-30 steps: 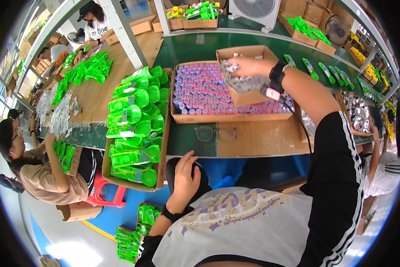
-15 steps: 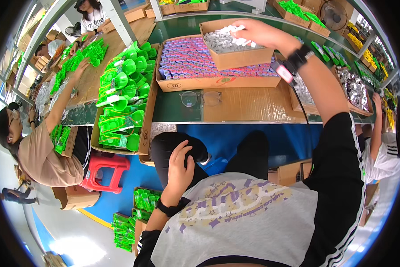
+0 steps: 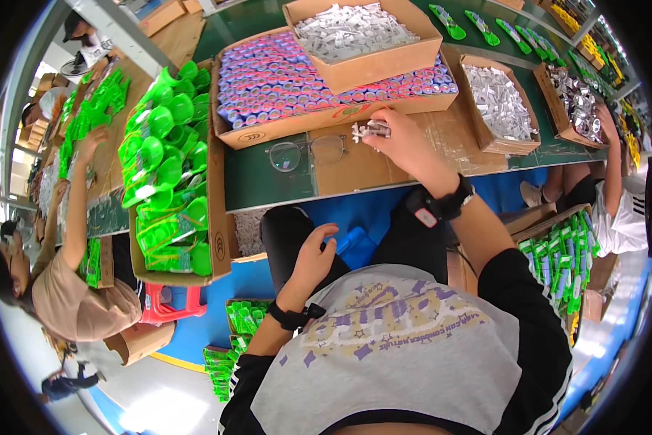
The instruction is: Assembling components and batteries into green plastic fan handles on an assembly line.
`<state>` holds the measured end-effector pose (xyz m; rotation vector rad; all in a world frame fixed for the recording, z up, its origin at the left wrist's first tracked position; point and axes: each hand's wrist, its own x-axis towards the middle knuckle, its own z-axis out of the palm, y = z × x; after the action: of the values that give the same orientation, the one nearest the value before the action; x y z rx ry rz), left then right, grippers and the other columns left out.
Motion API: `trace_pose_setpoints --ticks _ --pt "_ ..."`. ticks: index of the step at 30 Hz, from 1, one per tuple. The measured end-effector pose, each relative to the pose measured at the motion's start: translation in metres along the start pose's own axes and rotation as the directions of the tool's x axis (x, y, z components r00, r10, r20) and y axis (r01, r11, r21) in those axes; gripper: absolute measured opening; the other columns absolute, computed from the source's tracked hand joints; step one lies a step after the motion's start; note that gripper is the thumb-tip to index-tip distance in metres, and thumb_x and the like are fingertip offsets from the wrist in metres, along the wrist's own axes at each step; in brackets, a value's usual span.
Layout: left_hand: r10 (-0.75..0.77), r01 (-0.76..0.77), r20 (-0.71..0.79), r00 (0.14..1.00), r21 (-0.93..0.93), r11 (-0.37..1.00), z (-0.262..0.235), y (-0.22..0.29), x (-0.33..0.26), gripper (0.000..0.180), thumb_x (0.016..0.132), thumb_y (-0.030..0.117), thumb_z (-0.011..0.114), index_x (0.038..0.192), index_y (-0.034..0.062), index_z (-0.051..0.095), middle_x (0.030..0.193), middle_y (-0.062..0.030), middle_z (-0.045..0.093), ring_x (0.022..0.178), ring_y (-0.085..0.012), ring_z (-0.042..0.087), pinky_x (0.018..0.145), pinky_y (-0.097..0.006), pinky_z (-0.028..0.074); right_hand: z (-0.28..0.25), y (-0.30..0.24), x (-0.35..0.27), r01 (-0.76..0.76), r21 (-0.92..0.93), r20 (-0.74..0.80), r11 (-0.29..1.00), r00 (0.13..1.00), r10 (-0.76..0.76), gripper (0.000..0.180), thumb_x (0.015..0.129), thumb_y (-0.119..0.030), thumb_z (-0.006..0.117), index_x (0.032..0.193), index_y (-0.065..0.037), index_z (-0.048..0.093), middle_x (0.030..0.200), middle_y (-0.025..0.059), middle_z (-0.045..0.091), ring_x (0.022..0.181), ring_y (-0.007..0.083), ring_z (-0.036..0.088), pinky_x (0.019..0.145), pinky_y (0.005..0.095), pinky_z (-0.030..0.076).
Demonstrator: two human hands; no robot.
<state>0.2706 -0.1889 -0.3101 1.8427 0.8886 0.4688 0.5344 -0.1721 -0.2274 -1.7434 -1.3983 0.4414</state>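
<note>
Right hand (image 3: pixel 402 141) has come back from the upper box (image 3: pixel 384 58) to the cardboard sheet (image 3: pixel 355 170), fingers pinched on small white parts (image 3: pixel 369 130). Left hand (image 3: pixel 313 257) rests open on thigh. Boxes remain nearly full; most work left.

Right hand (image 3: pixel 398 141): arm stretched forward, fingers pinched together, black watch on the wrist.
Left hand (image 3: pixel 313 257): low, resting on thigh, fingers loosely curled.

Eyeglasses (image 3: pixel 308 152) on the bench — green plastic parts (image 3: pixel 165 174) boxed left (perhaps toys).
</note>
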Motion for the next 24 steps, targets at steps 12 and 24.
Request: trace_pose_setpoints --ticks 12,24 --pt "-0.485 0.483 0.117 0.867 0.044 0.875 -0.045 -0.047 0.085 0.025 0.081 0.006 0.042 0.102 -0.0035 0.052 0.095 -0.0179 0.058 0.084 -0.0202 0.058 0.077 -0.029 0.044 -0.01 0.04 0.053 -0.215 0.52 -0.174 0.826 0.921 0.349 0.027 0.091 -0.015 0.038 0.094 0.003 0.058 0.092 0.0071 0.062 0.085 0.0147 0.057 0.079 0.0252 0.042" --pt "-0.192 0.189 -0.02 0.981 0.29 0.938 -0.077 -0.054 0.088 0.023 0.086 0.019 0.038 0.081 0.0007 0.051 0.08 -0.0137 0.055 0.079 -0.026 0.053 0.073 -0.034 0.041 -0.006 0.031 0.036 -0.047 0.412 -0.287 0.91 0.941 0.179 0.019 0.087 -0.008 0.043 0.095 0.001 0.058 0.082 0.0096 0.059 0.075 0.0163 0.053 0.068 0.0264 0.042"
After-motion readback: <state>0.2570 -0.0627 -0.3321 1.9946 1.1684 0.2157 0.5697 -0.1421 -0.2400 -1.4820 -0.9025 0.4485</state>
